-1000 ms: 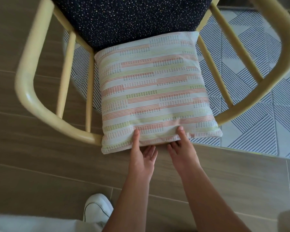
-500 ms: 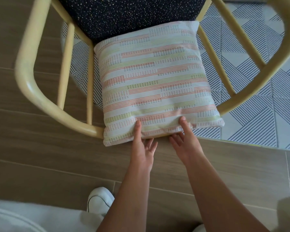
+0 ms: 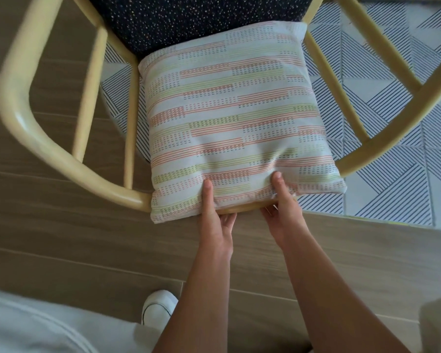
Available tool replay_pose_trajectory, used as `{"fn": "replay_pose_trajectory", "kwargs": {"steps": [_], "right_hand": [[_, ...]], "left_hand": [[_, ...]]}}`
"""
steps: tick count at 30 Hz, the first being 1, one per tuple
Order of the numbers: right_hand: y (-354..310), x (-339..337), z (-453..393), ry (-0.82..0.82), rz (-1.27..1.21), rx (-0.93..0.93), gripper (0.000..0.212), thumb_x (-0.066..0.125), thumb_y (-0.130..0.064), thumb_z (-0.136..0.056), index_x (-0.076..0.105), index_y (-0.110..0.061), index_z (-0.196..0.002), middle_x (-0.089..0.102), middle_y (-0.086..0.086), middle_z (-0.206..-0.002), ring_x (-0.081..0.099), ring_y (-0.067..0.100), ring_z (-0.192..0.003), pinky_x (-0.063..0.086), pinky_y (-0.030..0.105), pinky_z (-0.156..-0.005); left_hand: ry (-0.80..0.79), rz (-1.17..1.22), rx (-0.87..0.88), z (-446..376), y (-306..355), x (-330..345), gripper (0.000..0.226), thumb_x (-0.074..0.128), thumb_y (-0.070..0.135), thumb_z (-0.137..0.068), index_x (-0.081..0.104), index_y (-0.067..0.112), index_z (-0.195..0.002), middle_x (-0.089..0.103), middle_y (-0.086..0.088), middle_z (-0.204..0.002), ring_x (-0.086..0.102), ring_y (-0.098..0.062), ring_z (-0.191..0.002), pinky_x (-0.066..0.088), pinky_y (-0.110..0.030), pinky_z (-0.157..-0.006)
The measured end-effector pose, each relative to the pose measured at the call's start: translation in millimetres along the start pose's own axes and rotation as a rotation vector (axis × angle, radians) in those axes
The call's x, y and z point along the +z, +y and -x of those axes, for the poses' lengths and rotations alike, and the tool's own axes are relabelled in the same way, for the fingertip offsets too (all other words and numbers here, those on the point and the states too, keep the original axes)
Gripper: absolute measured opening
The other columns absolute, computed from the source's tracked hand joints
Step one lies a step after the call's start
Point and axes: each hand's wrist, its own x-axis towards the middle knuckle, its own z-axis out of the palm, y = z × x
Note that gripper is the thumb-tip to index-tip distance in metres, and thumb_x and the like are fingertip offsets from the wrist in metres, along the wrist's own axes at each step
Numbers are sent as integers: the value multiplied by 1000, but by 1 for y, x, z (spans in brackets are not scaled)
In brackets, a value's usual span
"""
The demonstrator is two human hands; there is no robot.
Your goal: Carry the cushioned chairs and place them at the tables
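the left hand [image 3: 218,222] holds the back rail of the chair [image 3: 49,146]. its thumb lies flat on top of the striped cushion [image 3: 234,123] and its fingers curl under the rail, so the cushion edge and the rail are pinched between them. the right hand [image 3: 283,215] does the same just beside it, thumb on top of the cushion and fingers tucked under. the two hands are near each other but do not touch. both bare arms reach up from the bottom of the view.

the striped cushion is white with thin orange, green and dark dashed lines. it leans against the back of the chair and its low edge hangs over the rail. the cloth dents a little where the thumbs press.

the chair is made of pale yellow wood. its round rail bends out to the left and to the right, with thin upright bars under it. its seat has a dark seat pad [image 3: 189,19] with many tiny dots, at the top of the view, touching the far edge of the striped cushion.

under the chair is a rug [image 3: 405,118] with white and dark lined shapes. nearer the person the floor [image 3: 61,238] is brown tile. a white shoe [image 3: 158,309] stands on it by the left arm, and light cloth [image 3: 36,327] fills the bottom left corner.
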Motion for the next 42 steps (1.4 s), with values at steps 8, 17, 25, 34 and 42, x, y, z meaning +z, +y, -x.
{"fn": "replay_pose_trajectory", "kwargs": {"steps": [8,17,25,34,42], "right_hand": [[1,17,10,-33,-91,35,80,81,-48,-66,57,-14,-135,69,4,-127,68,20,-113,58,33,-85],[-28,43,93,-4,-33,43,78,83,-48,-62,59,-11,-127,72,7,-121,71,20,-106,60,30,-77],[-86,59,187,86,69,96,66,84,-56,-52,62,-17,-101,75,1,-105,73,18,-100,60,28,-71],[-147,88,304,75,86,135,64,85,-50,-58,64,-13,-107,77,3,-107,74,17,-98,60,32,-79],[-195,149,365,25,140,91,66,86,-40,-72,63,-10,-126,74,1,-118,69,16,-111,56,39,-96]], "left_hand": [[-39,87,-35,5,13,-2,67,80,57,-74,64,27,-132,73,-1,-123,69,-21,-116,51,-47,-106],[-12,67,-82,79,71,-6,76,86,57,-62,65,25,-128,75,-1,-118,73,-18,-106,56,-43,-99],[31,12,-155,180,119,21,73,79,62,-69,63,25,-130,76,0,-117,74,-16,-104,55,-42,-100],[111,37,-242,295,191,42,64,83,52,-74,65,28,-131,70,-1,-128,66,-21,-118,57,-45,-96],[63,46,-265,342,277,68,49,83,26,-74,69,14,-119,76,-9,-113,74,-21,-104,58,-43,-93]]}}
